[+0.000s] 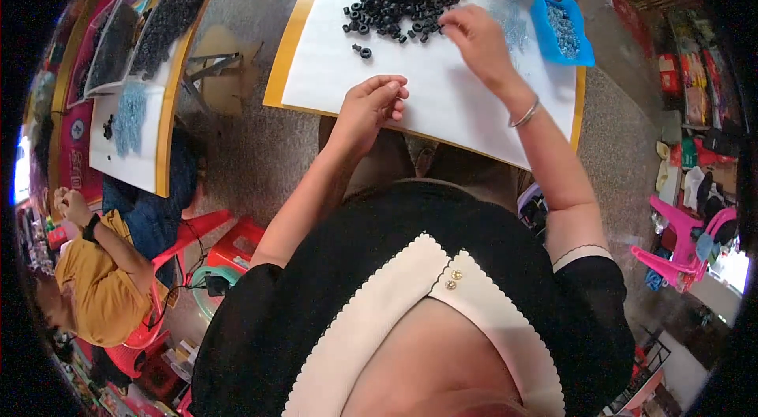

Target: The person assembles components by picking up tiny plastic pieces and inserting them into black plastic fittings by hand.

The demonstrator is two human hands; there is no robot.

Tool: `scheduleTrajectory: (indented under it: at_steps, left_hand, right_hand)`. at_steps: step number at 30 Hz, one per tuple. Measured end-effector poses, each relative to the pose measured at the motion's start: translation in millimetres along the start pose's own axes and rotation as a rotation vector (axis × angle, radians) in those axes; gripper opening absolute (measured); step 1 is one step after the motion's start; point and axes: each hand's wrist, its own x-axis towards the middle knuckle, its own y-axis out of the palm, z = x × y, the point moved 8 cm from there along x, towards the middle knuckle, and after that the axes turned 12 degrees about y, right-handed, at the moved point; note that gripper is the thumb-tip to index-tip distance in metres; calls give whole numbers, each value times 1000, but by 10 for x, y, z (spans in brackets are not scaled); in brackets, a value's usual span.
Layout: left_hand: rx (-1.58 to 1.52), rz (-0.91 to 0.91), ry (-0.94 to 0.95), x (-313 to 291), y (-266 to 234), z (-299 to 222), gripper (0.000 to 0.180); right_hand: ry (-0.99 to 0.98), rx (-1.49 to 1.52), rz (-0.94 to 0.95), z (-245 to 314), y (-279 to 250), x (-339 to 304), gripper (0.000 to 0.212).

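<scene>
Right grip [479,42], closure unclear, is at the right edge of black pieces [395,10].

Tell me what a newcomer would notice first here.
Probably the heap of small black ring-shaped parts, dark against the white tabletop toward its far side. Next, the bright blue plastic tray at the tabletop's right, holding pale blue pieces too small to identify. Then the right hand, its fingers at the heap's right edge.
</scene>
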Motion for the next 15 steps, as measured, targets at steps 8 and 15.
scheduleTrajectory:
  at_steps: [8, 15]
  left_hand:
    - [-2, 19, 9, -13, 12, -2, 21]
    - [-13, 33, 9, -4, 14, -27, 21]
  right_hand:
    - [20, -223, -55, 68, 398, -159, 16]
    - [92, -137, -68, -25, 409, -203, 16]
